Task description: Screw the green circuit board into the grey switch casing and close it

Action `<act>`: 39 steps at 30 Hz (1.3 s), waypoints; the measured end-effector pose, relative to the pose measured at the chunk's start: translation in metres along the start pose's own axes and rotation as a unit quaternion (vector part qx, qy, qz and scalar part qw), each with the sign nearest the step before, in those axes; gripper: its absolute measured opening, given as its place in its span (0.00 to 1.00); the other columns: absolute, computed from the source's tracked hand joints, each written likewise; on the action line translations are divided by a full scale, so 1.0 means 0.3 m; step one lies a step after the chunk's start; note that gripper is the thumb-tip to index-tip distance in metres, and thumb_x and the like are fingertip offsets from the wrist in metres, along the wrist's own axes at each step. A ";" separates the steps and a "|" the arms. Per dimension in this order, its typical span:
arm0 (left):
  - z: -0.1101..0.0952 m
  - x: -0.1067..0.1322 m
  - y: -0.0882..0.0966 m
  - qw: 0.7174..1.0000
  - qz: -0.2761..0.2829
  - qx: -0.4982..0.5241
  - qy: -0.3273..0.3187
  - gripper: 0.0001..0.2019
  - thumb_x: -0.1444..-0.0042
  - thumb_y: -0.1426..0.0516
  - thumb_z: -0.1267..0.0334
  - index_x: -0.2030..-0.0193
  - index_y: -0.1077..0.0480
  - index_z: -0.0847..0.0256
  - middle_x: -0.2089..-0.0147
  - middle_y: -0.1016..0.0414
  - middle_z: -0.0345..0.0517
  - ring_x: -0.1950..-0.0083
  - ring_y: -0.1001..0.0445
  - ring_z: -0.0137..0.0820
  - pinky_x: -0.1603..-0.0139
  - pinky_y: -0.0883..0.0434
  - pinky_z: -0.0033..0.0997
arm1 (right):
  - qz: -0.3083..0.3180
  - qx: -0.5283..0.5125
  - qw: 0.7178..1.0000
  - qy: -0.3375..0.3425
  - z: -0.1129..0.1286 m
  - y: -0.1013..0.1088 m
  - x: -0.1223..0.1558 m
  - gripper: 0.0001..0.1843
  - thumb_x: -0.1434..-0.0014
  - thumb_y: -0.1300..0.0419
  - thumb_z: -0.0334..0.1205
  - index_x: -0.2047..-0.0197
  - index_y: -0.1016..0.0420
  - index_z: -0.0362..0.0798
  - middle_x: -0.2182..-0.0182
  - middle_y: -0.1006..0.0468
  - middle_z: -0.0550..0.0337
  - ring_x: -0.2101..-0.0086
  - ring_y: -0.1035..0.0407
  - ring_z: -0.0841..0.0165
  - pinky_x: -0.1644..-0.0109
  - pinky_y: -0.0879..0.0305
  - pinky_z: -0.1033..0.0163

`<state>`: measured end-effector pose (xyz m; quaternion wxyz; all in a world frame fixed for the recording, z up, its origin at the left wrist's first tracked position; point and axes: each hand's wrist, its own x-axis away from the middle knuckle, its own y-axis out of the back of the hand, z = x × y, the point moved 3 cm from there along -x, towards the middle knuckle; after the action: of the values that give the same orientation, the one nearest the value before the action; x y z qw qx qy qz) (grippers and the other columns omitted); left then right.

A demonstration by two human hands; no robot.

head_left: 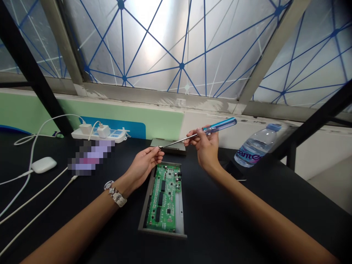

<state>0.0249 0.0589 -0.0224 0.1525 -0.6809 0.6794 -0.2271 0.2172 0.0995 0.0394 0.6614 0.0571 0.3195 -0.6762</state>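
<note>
Right hand (pixel 206 146) grips a blue-handled screwdriver (pixel 220 125), its tip at the left hand's (pixel 145 165) pinched fingertips (pixel 160 156), whose contents are too small to tell, above the green circuit board (pixel 163 198). Risk: a slip could gouge the board.

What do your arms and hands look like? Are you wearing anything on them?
The left arm and right arm are bare, with no sleeves showing. The left hand and right hand have no gloves. A watch with a chunky white band and silvery parts sits on the left wrist.
</note>
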 end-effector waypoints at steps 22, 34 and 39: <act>-0.089 -0.009 0.016 0.875 0.129 -0.422 -0.197 0.12 0.38 0.40 0.54 0.62 0.23 0.61 0.59 0.20 0.47 0.59 0.25 0.33 0.58 0.30 0.32 | 0.151 0.141 0.978 0.003 0.075 -0.098 -0.074 0.16 0.36 0.39 0.47 0.58 0.46 0.55 0.75 0.24 0.68 0.82 0.29 0.71 0.79 0.32 0.64; -0.072 -0.019 0.039 0.779 0.132 -0.555 -0.261 0.07 0.38 0.40 0.60 0.63 0.23 0.58 0.59 0.23 0.43 0.59 0.26 0.32 0.58 0.32 0.32 | 0.259 0.270 0.927 0.015 -0.005 -0.227 -0.009 0.13 0.33 0.41 0.46 0.58 0.44 0.53 0.74 0.27 0.68 0.82 0.31 0.73 0.77 0.36 0.66; -0.072 -0.024 0.049 0.756 0.123 -0.587 -0.263 0.07 0.38 0.40 0.59 0.62 0.23 0.58 0.59 0.24 0.44 0.59 0.27 0.34 0.58 0.32 0.33 | 0.257 0.278 0.925 0.017 -0.018 -0.226 -0.003 0.14 0.32 0.42 0.46 0.59 0.46 0.54 0.74 0.27 0.67 0.81 0.32 0.73 0.76 0.37 0.64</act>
<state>0.0014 0.0677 -0.0124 -0.0778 -0.5804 0.6903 0.4249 0.1524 0.0976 0.0597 0.7649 0.3302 0.1037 -0.5432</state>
